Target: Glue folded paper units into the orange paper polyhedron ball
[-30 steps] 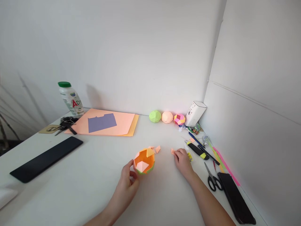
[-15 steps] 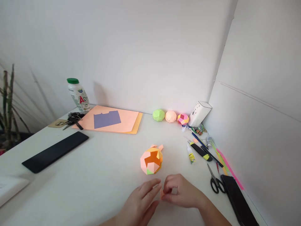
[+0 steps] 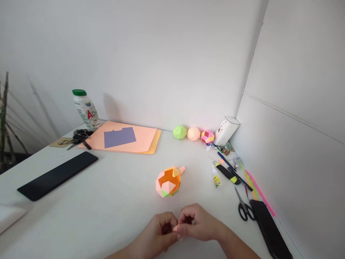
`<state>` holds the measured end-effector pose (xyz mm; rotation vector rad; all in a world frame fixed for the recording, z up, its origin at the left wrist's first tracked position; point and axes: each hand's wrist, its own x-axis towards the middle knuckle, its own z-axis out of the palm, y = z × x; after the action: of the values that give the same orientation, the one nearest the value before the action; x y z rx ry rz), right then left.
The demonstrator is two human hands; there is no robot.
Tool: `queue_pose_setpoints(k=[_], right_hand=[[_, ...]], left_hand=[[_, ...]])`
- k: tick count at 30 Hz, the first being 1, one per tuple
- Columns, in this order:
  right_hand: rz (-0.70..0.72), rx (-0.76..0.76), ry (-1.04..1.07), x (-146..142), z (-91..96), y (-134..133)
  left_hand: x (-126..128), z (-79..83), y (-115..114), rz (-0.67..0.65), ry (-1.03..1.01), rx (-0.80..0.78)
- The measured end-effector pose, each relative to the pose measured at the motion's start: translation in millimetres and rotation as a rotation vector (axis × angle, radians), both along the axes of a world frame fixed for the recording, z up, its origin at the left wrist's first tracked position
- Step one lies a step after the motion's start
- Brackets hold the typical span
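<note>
Left hand and right hand pinch small peach paper piece between them; faceted paper shell just beyond hands, sides joined, top gaping; farther off, peach scrap apparently loose

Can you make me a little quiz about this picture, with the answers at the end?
1. True or false: the left hand and right hand meet at a small paper piece, while the open paper ball rests on the table.
2. What colour is the cap on the bottle? A) red B) green C) black
3. How many paper balls sit in a row by the wall?

Key: 1. True. 2. B. 3. Three.
</note>
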<state>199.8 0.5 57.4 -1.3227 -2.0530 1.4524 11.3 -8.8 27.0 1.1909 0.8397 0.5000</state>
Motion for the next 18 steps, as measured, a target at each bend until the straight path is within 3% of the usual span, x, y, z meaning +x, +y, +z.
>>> queue_pose_setpoints(k=[3, 5, 7, 9, 12, 15, 18], right_hand=[[-0.073, 0.227, -0.108, 12.1, 4.0, 9.5], [-0.386, 0.604, -0.307, 30.8, 7.4, 23.2], [-0.614, 0.72, -0.393, 54.5, 7.2, 39.9], [-0.765, 0.743, -0.458, 76.5, 1.9, 55.1], [-0.878, 0.675, -0.511, 96.6, -11.2, 69.2], [-0.942, 0.62, -0.493, 100.9, -18.2, 74.0], [-1.002, 0.634, -0.402, 97.0, -11.8, 72.8]], left_hand=[[-0.1, 1.5, 1.2, 0.023, -0.012, -0.04], [-0.7, 2.7, 2.8, 0.06, -0.052, -0.054], [-1.6, 4.4, 4.8, 0.084, -0.078, -0.081], [-2.7, 6.9, 6.6, 0.094, -0.08, -0.103], [-4.1, 11.9, 8.0, 0.094, -0.076, -0.094], [-4.8, 15.9, 8.4, 0.088, -0.098, -0.088], [-5.2, 16.9, 8.3, 0.098, -0.134, -0.103]])
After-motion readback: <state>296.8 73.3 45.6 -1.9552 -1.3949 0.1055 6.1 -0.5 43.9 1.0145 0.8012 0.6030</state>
